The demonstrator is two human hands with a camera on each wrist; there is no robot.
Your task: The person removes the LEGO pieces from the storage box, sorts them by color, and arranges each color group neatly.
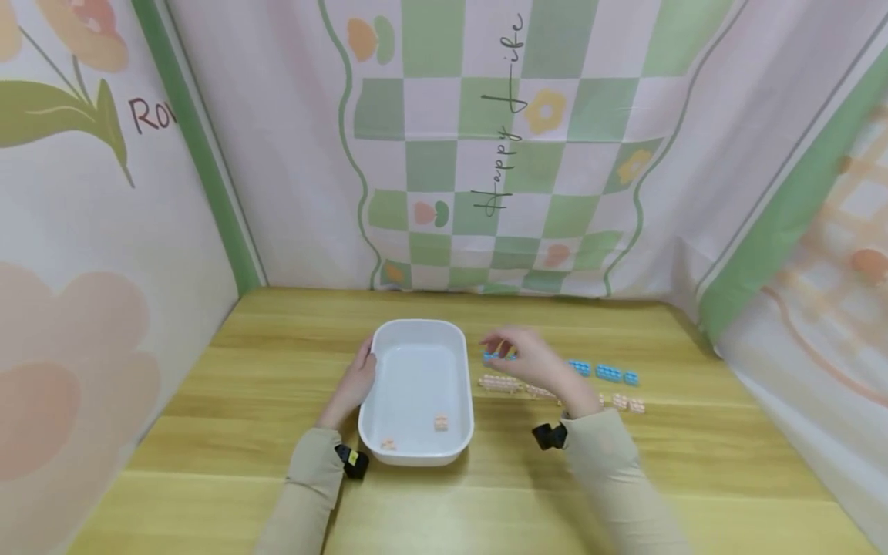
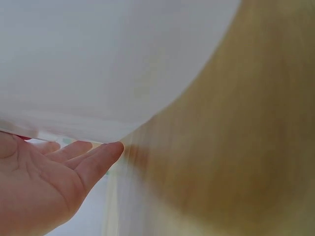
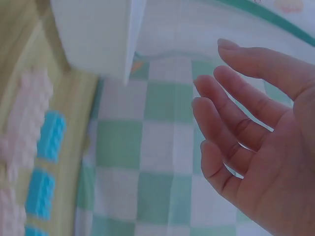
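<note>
A white rectangular tray stands on the table with two small peach toy bricks inside, near its front end. My left hand touches the outside of the tray's left wall, fingers fairly straight below the rim in the left wrist view. My right hand is raised to the right of the tray, fingers loosely bent and nothing between them. In the head view it partly covers a row of blue toy bricks. A row of pale pink toy bricks runs in front of them, partly hidden by the right forearm.
The wooden table extends around the tray. Behind it hangs a curtain with green and white checks, and more curtains close off both sides. Black wrist cameras sit at both cuffs.
</note>
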